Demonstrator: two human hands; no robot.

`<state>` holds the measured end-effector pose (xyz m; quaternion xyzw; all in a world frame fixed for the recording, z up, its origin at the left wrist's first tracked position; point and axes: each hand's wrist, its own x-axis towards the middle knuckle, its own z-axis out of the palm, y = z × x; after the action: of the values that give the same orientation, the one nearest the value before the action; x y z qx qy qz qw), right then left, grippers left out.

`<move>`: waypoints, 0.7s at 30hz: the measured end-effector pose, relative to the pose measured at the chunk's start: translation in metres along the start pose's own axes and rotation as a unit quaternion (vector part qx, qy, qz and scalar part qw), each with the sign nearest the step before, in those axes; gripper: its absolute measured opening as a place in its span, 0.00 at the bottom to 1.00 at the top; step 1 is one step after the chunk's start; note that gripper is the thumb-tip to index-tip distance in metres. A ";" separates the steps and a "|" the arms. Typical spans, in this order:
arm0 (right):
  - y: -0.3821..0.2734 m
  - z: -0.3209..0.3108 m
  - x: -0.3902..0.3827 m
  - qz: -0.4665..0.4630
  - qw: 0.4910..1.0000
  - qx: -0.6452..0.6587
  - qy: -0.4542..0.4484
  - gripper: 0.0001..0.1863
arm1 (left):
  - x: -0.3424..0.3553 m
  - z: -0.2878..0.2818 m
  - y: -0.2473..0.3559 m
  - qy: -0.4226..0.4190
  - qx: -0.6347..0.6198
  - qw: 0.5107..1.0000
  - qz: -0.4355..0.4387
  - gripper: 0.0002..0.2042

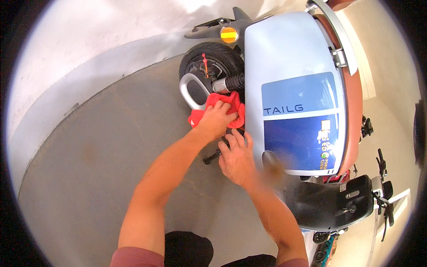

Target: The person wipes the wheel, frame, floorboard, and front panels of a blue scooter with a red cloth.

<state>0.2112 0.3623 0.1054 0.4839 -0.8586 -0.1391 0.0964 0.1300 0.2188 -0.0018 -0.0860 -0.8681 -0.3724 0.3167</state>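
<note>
A light blue and white electric scooter (284,49) stands on the right, with a dark blue panel (293,138) on its side. My left hand (215,119) presses a bunched red cloth (233,100) against the lower part by the rear wheel (218,53). The cloth lies just below the black shock absorber (235,82) and beside a silver oval ring-shaped cover (184,91). Close to it, my right hand (238,160) rests at the scooter's lower edge, fingers apart and holding nothing visible. Its fingertips are near dark frame parts, and the exact contact is hard to see.
A black stand or peg (211,158) sticks out left of my right hand. An orange reflector (229,34) sits above the wheel. The brown seat (353,115) runs along the far side. A pale wall (89,58) borders the grey floor (102,147). Other vehicles (327,251) stand at lower right.
</note>
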 end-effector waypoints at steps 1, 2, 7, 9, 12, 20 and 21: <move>0.000 -0.002 -0.003 -0.007 1.000 0.000 0.007 0.23 | -0.003 0.003 -0.007 0.020 -0.055 0.998 -0.008 0.28; 0.003 0.000 -0.012 0.003 1.000 0.011 -0.002 0.23 | -0.003 -0.004 -0.005 0.046 -0.121 0.990 -0.050 0.27; 0.001 0.004 -0.040 -0.002 0.997 0.076 -0.011 0.22 | 0.038 -0.059 -0.046 0.275 -0.518 0.779 -0.222 0.19; -0.004 0.004 -0.044 -0.017 0.994 0.104 -0.012 0.22 | 0.077 -0.094 -0.040 0.338 -0.543 0.743 -0.197 0.19; -0.009 0.002 -0.037 -0.036 0.990 0.137 -0.016 0.23 | 0.154 -0.121 -0.031 0.383 -0.508 0.769 -0.062 0.21; -0.003 -0.003 -0.033 -0.012 0.989 0.144 -0.017 0.23 | 0.182 -0.100 -0.013 0.365 -0.269 0.891 -0.002 0.17; -0.001 -0.005 -0.032 -0.007 0.989 0.144 -0.008 0.23 | 0.177 -0.096 -0.013 0.368 -0.264 0.891 -0.004 0.18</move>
<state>0.2295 0.3883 0.1086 0.4979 -0.8669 -0.0183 0.0175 0.0322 0.1268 0.1492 -0.0196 -0.5593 -0.5943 0.5776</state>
